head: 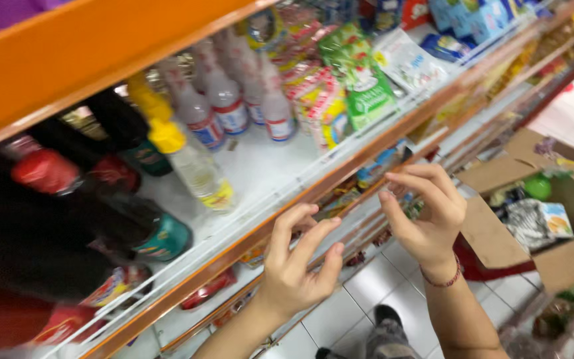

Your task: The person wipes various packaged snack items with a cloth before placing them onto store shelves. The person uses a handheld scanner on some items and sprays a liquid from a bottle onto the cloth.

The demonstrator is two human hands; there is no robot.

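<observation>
Both the left hand and right hand hover spread and empty beside the upright yellow-capped bottle.

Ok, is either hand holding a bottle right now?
No, the left hand and right hand are both empty, fingers spread in front of the shelf edge.

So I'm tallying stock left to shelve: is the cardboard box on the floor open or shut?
Open. The cardboard box has its flaps folded outward, and packets show inside it.
</observation>
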